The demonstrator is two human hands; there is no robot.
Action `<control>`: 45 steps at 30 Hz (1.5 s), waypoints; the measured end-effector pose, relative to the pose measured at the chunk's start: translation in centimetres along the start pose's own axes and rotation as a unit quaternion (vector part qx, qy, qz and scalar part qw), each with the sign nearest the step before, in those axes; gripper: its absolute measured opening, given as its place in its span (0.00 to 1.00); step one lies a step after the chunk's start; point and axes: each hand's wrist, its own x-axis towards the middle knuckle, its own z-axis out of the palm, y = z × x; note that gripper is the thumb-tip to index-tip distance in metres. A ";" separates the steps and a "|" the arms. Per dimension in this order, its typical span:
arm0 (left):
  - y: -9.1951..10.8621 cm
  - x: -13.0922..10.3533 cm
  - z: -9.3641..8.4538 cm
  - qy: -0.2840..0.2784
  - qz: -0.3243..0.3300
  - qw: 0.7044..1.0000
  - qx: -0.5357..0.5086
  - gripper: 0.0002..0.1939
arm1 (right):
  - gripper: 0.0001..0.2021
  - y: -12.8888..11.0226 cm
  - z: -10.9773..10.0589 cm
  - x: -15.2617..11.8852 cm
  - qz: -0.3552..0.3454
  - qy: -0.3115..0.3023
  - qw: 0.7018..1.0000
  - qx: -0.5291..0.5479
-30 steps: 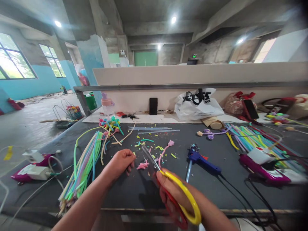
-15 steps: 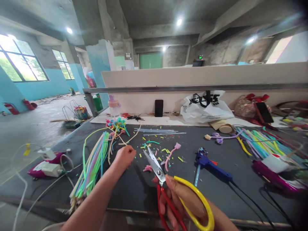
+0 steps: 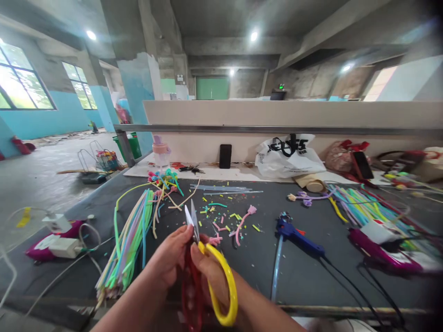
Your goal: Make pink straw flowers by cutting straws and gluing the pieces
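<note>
My right hand [image 3: 212, 272] grips a pair of scissors [image 3: 197, 235] with one yellow and one red handle loop. The blades point away from me and stand slightly apart. My left hand [image 3: 173, 253] is closed beside the blades, close against the right hand; what its fingers pinch, if anything, is hidden. Beyond the hands lie a pink fuzzy stem with a tufted end [image 3: 245, 225], a pink tuft [image 3: 215, 240] and scattered yellow, pink and green snippets. To the left rests a bundle of coloured fuzzy stems [image 3: 133, 235].
A blue glue gun [image 3: 299, 237] with a cord lies on the right. Farther right are more coloured stems [image 3: 346, 203] and a purple device [image 3: 377, 253]. Clear sticks [image 3: 221, 188], a phone [image 3: 225, 157] and a white bag [image 3: 290, 159] are at the back. Cables run at left.
My right hand has brought the scissors leftward to my left hand. The left hand has drawn back toward me, and the two now meet. The view has shifted slightly.
</note>
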 end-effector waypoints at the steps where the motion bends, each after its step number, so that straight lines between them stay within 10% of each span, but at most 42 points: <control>1: 0.4 0.3 -0.2 0.004 0.007 1.000 0.000 0.12 | 0.31 -0.3 0.2 0.2 0.024 -0.031 0.998 0.041; 5: 2.5 1.2 -0.8 0.004 0.062 0.997 0.045 0.13 | 0.31 -2.2 -0.7 -0.7 0.036 -0.108 0.989 0.099; 9: 5.0 3.5 -2.1 0.076 0.141 0.969 0.186 0.15 | 0.18 -4.2 -4.1 -2.2 -0.019 -0.065 0.988 -0.141; 12: 6.1 6.8 -3.9 0.213 0.175 0.837 0.473 0.15 | 0.09 -5.4 -7.2 -2.7 -0.093 0.119 0.855 -0.496; 15: 6.6 9.7 -5.3 0.258 0.151 0.776 0.555 0.15 | 0.08 -5.8 -9.3 -2.6 -0.095 0.246 0.712 -0.650; 20: 7.0 10.8 -4.3 0.263 0.176 0.693 0.647 0.07 | 0.13 -5.1 -10.2 -2.0 -0.026 0.255 0.615 -0.745; 34: -2.5 16.9 12.8 -0.041 0.141 0.667 0.731 0.09 | 0.11 -4.6 -11.6 -2.1 -0.019 0.271 0.623 -0.734; 39: -2.7 18.4 13.5 -0.082 0.111 0.716 0.684 0.10 | 0.10 -4.5 -11.8 -2.6 -0.041 0.270 0.641 -0.717; 45: 0.1 14.3 10.7 -0.156 0.139 0.820 0.532 0.09 | 0.10 -6.0 -12.7 -3.9 -0.153 0.304 0.704 -0.623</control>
